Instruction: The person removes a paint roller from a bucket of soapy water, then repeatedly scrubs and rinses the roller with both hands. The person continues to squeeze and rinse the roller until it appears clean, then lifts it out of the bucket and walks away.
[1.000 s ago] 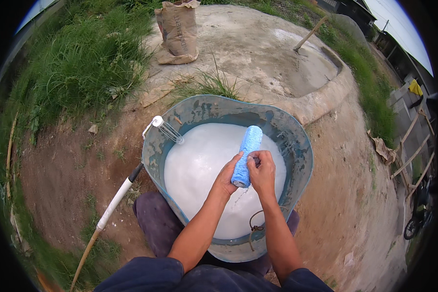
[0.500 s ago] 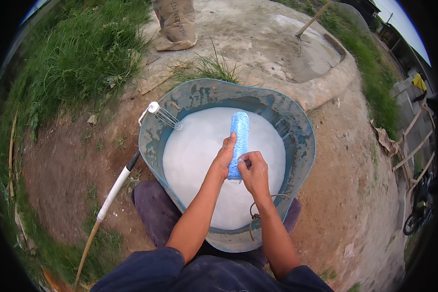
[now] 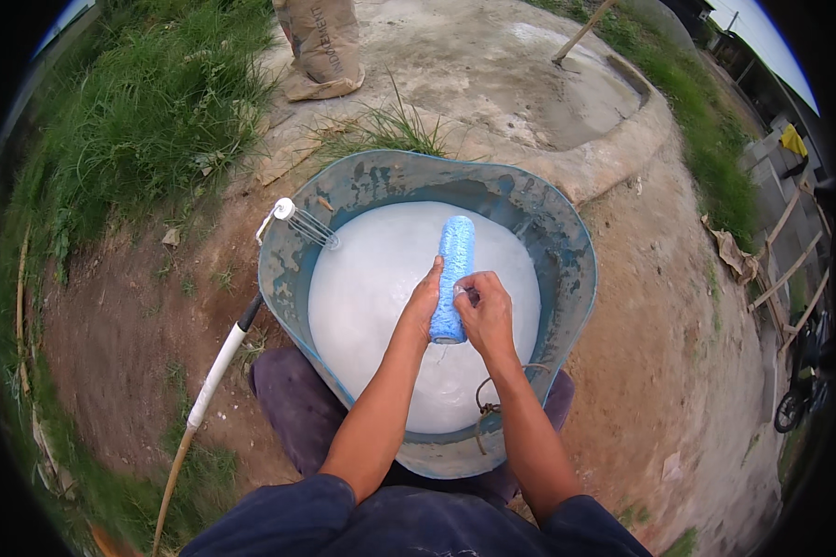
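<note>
Blue roller sleeve [image 3: 454, 274] lies between left hand [image 3: 422, 304] clasping it and right hand [image 3: 489, 314] pinching its side.

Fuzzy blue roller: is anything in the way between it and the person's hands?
Nothing visible is. The left hand holds the blue roller directly, and the right hand has its fingertips at the roller's right side. The wire frame is well away, over the left rim of the tub.

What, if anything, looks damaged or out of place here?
The tub looks worn: its rim bows out of round and its inner wall is blotchy. The wire roller frame at the left rim is bare, while a blue roller sleeve is in the left hand.
</note>
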The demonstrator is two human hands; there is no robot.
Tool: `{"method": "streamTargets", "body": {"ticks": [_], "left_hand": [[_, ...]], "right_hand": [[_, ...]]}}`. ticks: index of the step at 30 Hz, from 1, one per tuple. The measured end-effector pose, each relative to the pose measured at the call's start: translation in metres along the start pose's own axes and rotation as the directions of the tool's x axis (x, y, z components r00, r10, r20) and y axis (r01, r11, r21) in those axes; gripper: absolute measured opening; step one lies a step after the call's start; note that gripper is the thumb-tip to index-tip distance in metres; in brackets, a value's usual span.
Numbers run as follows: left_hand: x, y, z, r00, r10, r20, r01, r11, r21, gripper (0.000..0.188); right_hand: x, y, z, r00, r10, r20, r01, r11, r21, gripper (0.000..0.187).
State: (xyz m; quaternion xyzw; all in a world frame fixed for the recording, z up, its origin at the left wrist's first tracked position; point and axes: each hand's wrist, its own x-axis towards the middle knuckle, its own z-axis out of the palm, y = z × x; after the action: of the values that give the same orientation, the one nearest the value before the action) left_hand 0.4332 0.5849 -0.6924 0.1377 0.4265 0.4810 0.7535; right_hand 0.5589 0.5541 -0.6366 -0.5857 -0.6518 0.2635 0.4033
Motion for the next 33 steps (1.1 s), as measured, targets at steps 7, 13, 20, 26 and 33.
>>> {"method": "streamTargets", "body": {"ticks": [7, 13, 20, 26, 33], "left_hand": [[-0.006, -0.002, 0.013, 0.992, -0.05, 0.113, 0.047, 0.998, 0.033, 0.06], [0.002, 0.009, -0.001, 1.0, -0.004, 0.003, 0.004, 1.0, -0.012, 0.065], [-0.01, 0.002, 0.02, 0.995, -0.051, 0.08, 0.039, 0.989, 0.146, 0.069], [0.003, 0.014, -0.008, 0.993, 0.006, 0.118, 0.016, 0.984, -0.18, 0.075], [-0.004, 0.005, 0.009, 0.934, -0.073, 0.35, 0.125, 0.984, -0.129, 0.047]], "right_hand": [[0.082, 0.007, -0.005, 0.993, -0.028, -0.119, 0.008, 0.987, -0.162, 0.015], [-0.019, -0.015, -0.001, 0.998, -0.014, 0.057, 0.014, 1.0, 0.0, 0.019], [0.108, 0.018, -0.005, 0.975, -0.091, -0.203, 0.065, 0.99, -0.127, 0.016], [-0.026, -0.022, 0.003, 0.997, -0.043, 0.07, 0.04, 0.998, 0.046, 0.016], [0.085, 0.013, -0.015, 0.974, -0.118, -0.196, 0.108, 0.992, -0.062, 0.015]]}}
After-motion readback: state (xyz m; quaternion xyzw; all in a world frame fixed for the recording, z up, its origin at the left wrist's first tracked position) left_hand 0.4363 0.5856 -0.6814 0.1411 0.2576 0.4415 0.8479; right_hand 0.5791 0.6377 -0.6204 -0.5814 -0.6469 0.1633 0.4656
